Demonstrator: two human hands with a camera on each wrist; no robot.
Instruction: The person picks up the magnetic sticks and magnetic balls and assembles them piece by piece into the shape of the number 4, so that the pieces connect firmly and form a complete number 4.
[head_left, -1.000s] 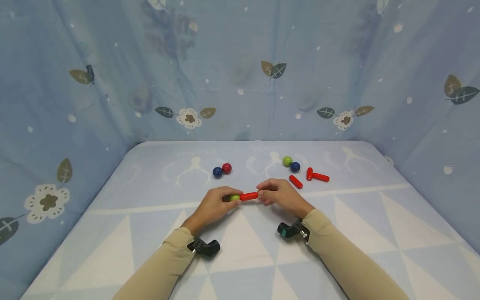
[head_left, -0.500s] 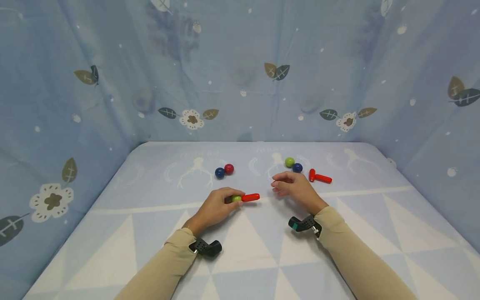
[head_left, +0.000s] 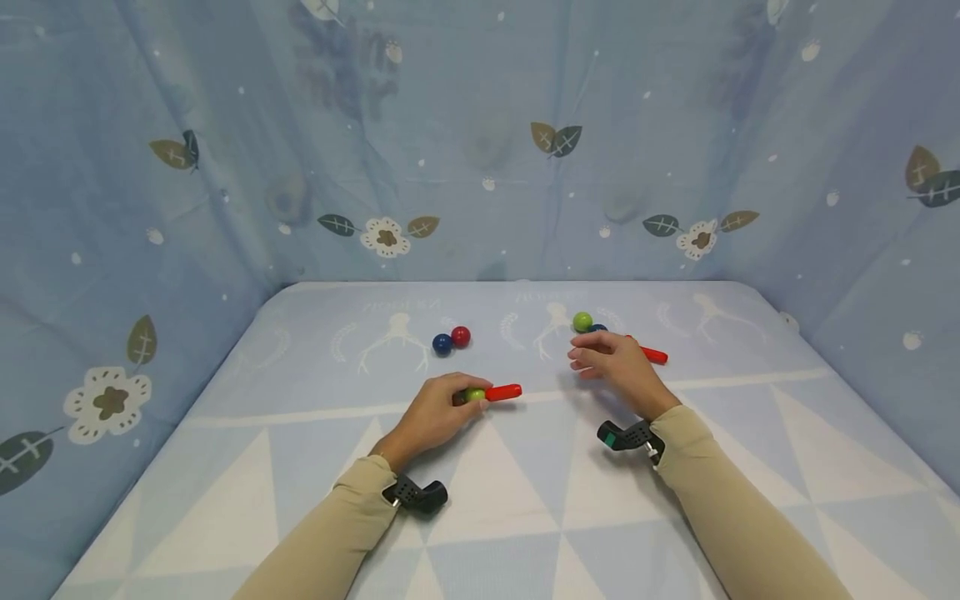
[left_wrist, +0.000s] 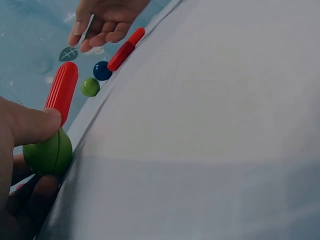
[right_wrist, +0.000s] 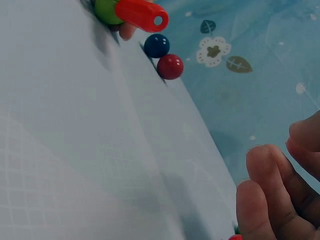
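Note:
My left hand [head_left: 433, 410] pinches a green ball [left_wrist: 49, 154] between thumb and fingers. A ribbed red stick [head_left: 503, 392] extends rightward from the ball; its far end, facing the right wrist camera, has a round hole. My right hand [head_left: 618, 368] hovers over the table's right half with loosely bent fingers and nothing visible between them. Just beyond it, a red stick [head_left: 654, 356] lies on the cloth, and another red stick [left_wrist: 121, 56] shows beside it in the left wrist view. My right hand partly covers these sticks in the head view.
Behind my right hand lie a second green ball [head_left: 582, 322] and a dark blue ball [head_left: 598, 328], partly covered. Further left, another blue ball [head_left: 442, 344] touches a red ball [head_left: 461, 336]. A patterned blue curtain [head_left: 480, 150] rises behind the table.
My right hand has left the red stick's end and moved right and away from me, toward the loose sticks. My left hand keeps its hold on the green ball, almost unmoved.

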